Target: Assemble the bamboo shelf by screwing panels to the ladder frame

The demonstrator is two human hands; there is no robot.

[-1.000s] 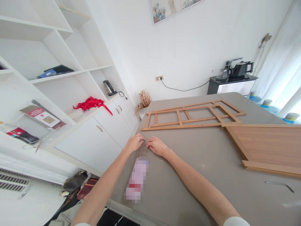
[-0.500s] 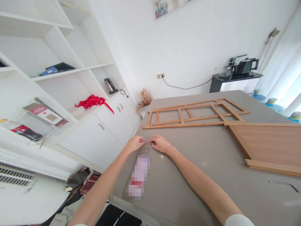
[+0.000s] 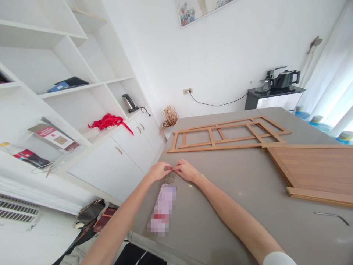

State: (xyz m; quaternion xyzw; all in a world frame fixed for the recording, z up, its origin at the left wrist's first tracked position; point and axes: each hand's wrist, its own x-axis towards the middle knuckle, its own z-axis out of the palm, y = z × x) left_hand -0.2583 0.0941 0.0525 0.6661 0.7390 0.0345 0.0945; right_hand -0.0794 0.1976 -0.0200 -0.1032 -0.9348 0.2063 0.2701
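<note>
Several small metal screws (image 3: 170, 179) lie in a loose group on the grey table (image 3: 226, 221). Over the far end of that group, my left hand (image 3: 158, 171) and my right hand (image 3: 188, 170) meet fingertip to fingertip. Both are closed in a pinch. What sits between the fingers is too small to make out, and the fingertips partly hide the nearest screws. Just below the screws is a flat pinkish item (image 3: 162, 208) with a blurred surface, touched by neither hand.
Slatted wooden frames (image 3: 212, 138) lie across the far side of the table. Wooden panels (image 3: 314, 165) are stacked at the right, with a hex key (image 3: 332, 215) in front of them. White cabinets (image 3: 127, 154) stand along the left. A dried plant (image 3: 169, 117) is behind the table's far corner.
My hands have come together, closing the gap between their fingertips above the screws. The camera view has shifted slightly. The frames, panels and hex key stay where they were on the table.
</note>
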